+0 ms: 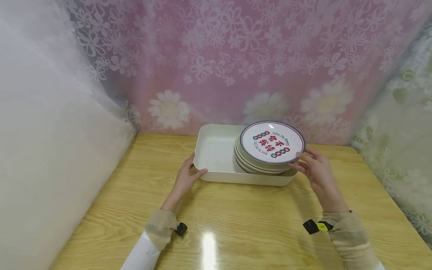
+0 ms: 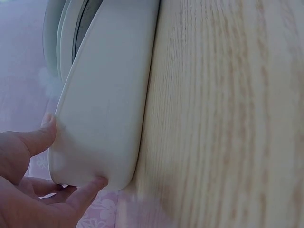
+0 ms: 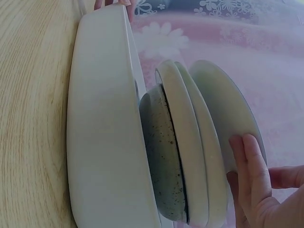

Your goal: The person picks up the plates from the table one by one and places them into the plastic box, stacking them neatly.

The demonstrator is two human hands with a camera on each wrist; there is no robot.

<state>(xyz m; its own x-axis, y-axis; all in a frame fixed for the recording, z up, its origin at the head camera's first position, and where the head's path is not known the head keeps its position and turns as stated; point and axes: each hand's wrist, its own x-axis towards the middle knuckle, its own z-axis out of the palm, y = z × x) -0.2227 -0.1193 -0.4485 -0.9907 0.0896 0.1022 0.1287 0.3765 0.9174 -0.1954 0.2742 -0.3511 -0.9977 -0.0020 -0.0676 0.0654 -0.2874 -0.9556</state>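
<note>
A white rectangular storage bin [image 1: 216, 152] stands on the table, with a stack of round dishes [image 1: 243, 163] in its right part. On top lies a white plate [image 1: 272, 141] with a dark blue rim, a pink line and red lettering. My right hand [image 1: 318, 173] pinches the plate's right edge, thumb on top and fingers beneath. In the right wrist view, that plate [image 3: 213, 95] tilts away from the dishes under it; a speckled grey-green dish [image 3: 164, 159] sits lowest visible. My left hand [image 1: 183, 179] grips the bin's front left corner, thumb at the rim.
The bin's left part shows its bare floor. Wood-grain table [image 1: 236, 213] extends in front of it and to both sides. A pink flowered curtain [image 1: 209, 67] hangs behind, a pale wall [image 1: 57, 142] stands left and a flowered cloth [image 1: 405, 157] right.
</note>
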